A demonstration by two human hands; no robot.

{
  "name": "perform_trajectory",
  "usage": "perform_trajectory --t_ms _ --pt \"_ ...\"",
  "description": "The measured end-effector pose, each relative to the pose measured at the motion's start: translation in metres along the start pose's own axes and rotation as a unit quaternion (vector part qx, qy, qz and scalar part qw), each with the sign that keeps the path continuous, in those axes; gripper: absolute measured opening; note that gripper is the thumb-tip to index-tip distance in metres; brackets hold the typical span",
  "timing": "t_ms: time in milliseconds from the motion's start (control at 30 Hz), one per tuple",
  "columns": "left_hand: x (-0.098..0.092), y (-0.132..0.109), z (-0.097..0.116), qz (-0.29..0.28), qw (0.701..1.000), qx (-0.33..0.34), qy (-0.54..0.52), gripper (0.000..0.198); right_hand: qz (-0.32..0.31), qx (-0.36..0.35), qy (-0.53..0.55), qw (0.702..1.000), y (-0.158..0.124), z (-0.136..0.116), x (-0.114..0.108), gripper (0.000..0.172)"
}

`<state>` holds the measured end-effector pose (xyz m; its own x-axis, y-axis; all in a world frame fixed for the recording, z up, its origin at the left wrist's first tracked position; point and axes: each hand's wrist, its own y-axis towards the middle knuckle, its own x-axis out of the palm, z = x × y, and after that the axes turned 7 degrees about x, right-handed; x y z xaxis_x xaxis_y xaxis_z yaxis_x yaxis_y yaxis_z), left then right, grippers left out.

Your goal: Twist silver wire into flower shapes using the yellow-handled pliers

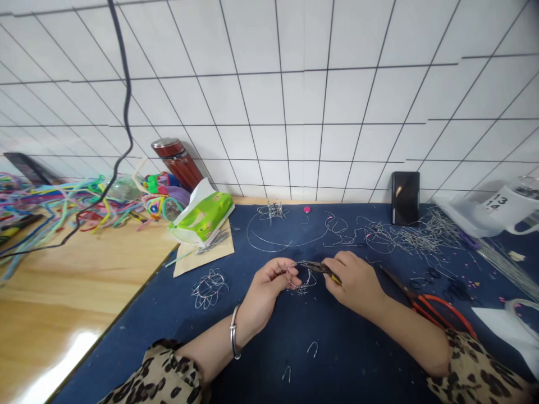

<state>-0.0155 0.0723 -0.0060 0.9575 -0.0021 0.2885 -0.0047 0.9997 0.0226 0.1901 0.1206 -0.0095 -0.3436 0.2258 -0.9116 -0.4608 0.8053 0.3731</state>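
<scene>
My left hand [269, 283] pinches a small shape of bent silver wire [301, 285] over the dark blue mat [177, 331]. My right hand [356, 280] is closed round small pliers [318, 267] with yellow-tipped handles, whose jaws meet the wire at my left fingertips. A silver bangle sits on my left wrist. A finished wire flower shape [209, 288] lies on the mat left of my left hand.
Red-handled scissors [429, 306] lie right of my right arm. Loose wire loops and a tangle of wire pieces [404, 235] lie behind. A black phone [405, 197] leans on the tiled wall. A green tissue pack [204, 216], red flask [179, 163] and coloured pipe cleaners [63, 202] are left.
</scene>
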Motion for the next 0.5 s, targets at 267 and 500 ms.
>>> perform_trajectory --t_ms 267,500 --pt "-0.0011 -0.0001 -0.0019 -0.003 1.0 -0.003 -0.012 0.014 -0.015 0.038 0.06 0.997 -0.0004 -0.0008 0.0005 0.02" --pt "-0.0005 0.0 -0.0021 -0.016 0.999 -0.006 -0.027 0.013 -0.034 0.072 0.097 0.992 -0.0007 -0.0043 0.0003 0.019"
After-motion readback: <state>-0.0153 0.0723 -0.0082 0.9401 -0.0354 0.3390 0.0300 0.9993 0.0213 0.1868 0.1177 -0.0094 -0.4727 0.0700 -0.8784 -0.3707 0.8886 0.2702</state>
